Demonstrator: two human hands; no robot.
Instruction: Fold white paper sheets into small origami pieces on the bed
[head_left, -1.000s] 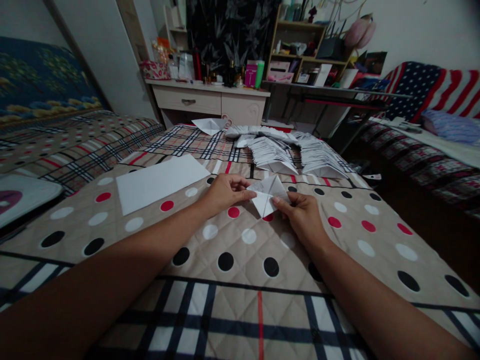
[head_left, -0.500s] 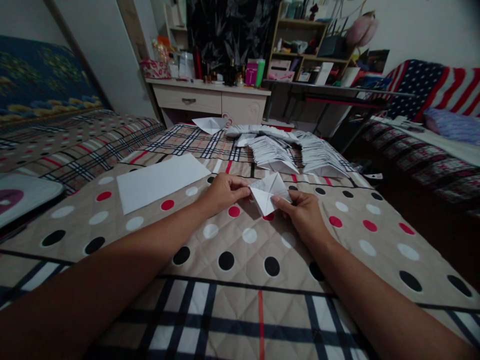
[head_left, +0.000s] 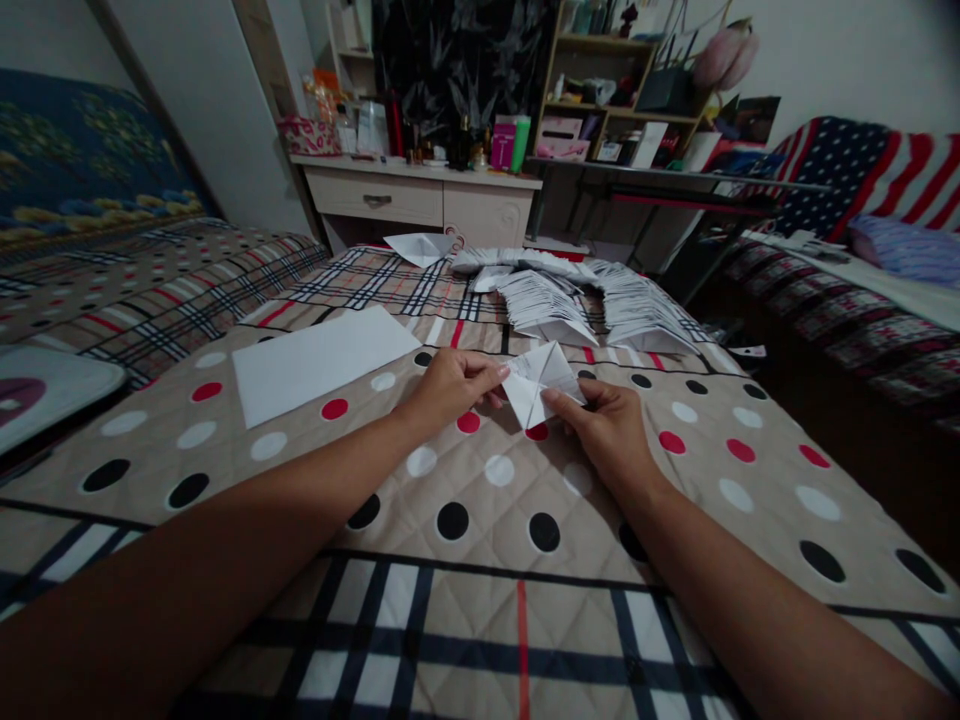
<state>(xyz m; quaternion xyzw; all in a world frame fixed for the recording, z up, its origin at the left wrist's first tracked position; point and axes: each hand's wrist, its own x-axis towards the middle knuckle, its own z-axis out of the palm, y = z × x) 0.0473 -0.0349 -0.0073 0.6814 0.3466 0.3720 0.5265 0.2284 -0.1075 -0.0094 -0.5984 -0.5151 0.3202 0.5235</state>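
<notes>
A small folded paper square [head_left: 541,372], white with diagonal creases meeting near its middle and some faint print, is held just above the bed. My left hand [head_left: 463,384] pinches its left corner between thumb and fingers. On the right side, my right hand [head_left: 606,418] grips the paper with the thumb on top and the fingers beneath. Left of my hands lies a flat white sheet stack [head_left: 322,362]. Beyond the square, rows of folded paper pieces [head_left: 551,305] stand packed together, with another row [head_left: 645,308] to the right.
The quilted bedspread [head_left: 480,540] has dots and plaid bands. A loose folded paper [head_left: 421,249] rests at the bed's far end. Behind stand a white dresser [head_left: 405,195] with bottles on top and a shelf unit [head_left: 600,90]. A white-topped object [head_left: 52,395] sits at the left edge.
My left hand has shifted slightly right along with the paper's left corner, and the square has tilted a little. My right hand stays almost where it was.
</notes>
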